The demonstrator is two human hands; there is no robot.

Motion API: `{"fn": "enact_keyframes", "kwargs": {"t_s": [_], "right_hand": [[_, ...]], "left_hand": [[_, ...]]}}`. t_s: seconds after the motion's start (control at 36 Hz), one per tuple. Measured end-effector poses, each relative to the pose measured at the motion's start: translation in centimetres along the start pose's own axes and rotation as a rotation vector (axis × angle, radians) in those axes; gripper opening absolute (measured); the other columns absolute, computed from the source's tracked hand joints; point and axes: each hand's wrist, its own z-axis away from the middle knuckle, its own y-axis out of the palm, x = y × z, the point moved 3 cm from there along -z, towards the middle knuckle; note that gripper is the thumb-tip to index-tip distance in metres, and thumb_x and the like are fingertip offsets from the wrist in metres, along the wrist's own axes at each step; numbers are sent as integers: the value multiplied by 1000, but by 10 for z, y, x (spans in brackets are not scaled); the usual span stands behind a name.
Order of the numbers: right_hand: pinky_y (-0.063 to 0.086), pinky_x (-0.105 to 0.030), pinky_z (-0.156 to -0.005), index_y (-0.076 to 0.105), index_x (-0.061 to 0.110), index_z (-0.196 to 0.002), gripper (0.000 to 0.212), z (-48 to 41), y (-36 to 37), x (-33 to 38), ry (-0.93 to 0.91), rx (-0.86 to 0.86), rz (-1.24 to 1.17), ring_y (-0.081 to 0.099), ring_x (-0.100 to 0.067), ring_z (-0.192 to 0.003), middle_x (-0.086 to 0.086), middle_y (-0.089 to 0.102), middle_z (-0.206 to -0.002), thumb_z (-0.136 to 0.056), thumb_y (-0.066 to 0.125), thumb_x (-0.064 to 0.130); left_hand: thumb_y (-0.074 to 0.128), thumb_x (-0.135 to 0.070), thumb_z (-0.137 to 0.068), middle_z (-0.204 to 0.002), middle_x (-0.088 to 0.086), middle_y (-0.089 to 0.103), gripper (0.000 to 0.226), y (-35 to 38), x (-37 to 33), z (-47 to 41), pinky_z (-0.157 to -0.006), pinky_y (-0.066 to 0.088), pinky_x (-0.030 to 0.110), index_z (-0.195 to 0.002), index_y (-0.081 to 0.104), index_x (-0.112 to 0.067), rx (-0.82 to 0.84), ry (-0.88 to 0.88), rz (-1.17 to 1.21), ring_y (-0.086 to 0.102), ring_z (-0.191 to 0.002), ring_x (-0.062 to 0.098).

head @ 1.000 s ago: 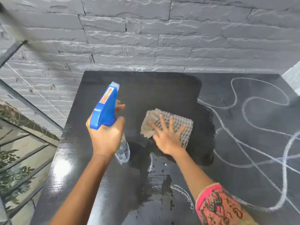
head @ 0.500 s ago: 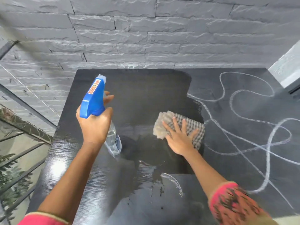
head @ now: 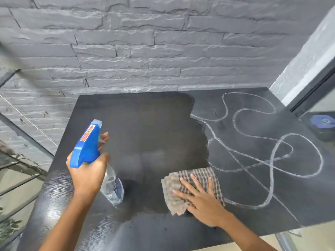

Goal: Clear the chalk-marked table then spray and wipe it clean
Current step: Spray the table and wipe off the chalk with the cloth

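**Left half wiped, chalk half to go**

Left of the cloth, the left hand (head: 87,176) holds the spray bottle (head: 89,145) above the tabletop (head: 145,124). Its grip is wrapped round the neck with a finger at the trigger. The surface left of and beyond the cloth is dark, damp-looking and free of chalk. I judge the clearing done and roughly half the spraying and wiping finished. The cloth (head: 204,175) lies at the border of the wiped patch, under the right hand (head: 204,201). That hand's grip is wide, with the fingers spread flat and pressing down. Right of the cloth, looping chalk lines (head: 272,154) cover the rest, which is left to spray and wipe.
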Motion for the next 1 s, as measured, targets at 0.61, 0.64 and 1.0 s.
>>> {"fn": "enact_keyframes", "kwargs": {"t_s": [0.61, 0.64, 1.0], "right_hand": [[-3, -66, -101, 18, 60, -136, 61, 27, 8, 40, -80, -7, 6, 22, -32, -141, 13, 23, -154, -79, 39, 48], [-16, -64, -101, 13, 63, -136, 59, 25, 4, 27, -38, -36, -21, 11, -33, -144, 14, 12, -156, -84, 37, 45], [-28, -74, -88, 7, 53, -143, 49, -44, -22, 120, -137, -16, -137, -32, -38, -135, 9, -28, -153, -97, 21, 53]], "left_hand": [[47, 12, -78, -97, 3, 65, 29, -4, 0, 15, -65, 43, 1, -97, 65, -1, -101, -112, 50, 57, -69, -15], [47, 12, -78, -97, 3, 65, 30, -4, 1, 15, -64, 43, 1, -97, 66, -2, -103, -113, 46, 57, -69, -15], [47, 12, -77, -95, -1, 64, 29, -2, -5, 16, -61, 41, 0, -96, 66, 1, -108, -146, 54, 55, -65, -17]]}}
